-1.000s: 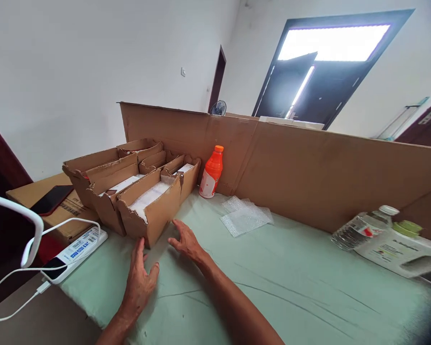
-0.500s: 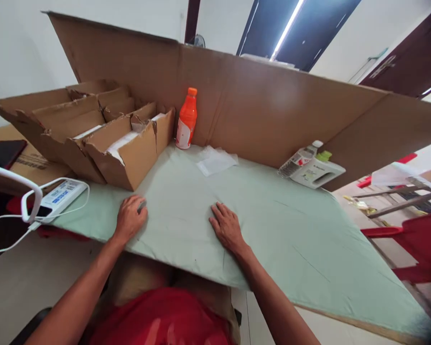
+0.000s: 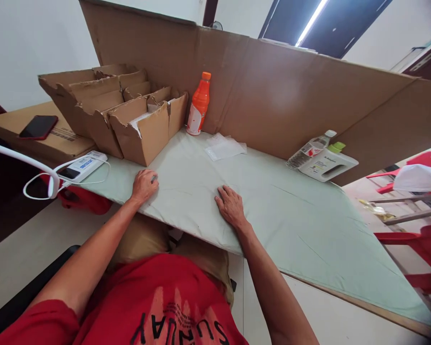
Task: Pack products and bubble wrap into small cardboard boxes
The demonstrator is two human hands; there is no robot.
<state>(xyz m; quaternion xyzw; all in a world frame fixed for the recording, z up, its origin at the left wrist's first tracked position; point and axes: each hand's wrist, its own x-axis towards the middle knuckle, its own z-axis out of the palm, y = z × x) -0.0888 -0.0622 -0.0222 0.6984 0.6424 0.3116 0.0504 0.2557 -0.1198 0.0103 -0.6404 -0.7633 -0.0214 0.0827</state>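
My left hand (image 3: 144,187) rests at the table's near edge with its fingers curled. A small grey object (image 3: 153,178) shows between its thumb and fingers; its kind is too small to make out. My right hand (image 3: 230,205) lies flat on the pale green tabletop (image 3: 290,230), palm down, fingers stretched out and nothing under them that I can see. Beyond the hands lie thin clear plastic bags (image 3: 225,146). An orange bottle (image 3: 198,105) stands upright behind them against the cardboard.
Cardboard bins (image 3: 154,127) stand at the left, near a white power bank (image 3: 84,166) with a cable and a phone (image 3: 39,127) on a box. A tall cardboard panel (image 3: 273,96) closes the back. At right are a clear bottle (image 3: 311,149) and a white jug (image 3: 328,164).
The head view has tilted down and turned left, so more of the red shirt shows. Both hands keep their places on the table.
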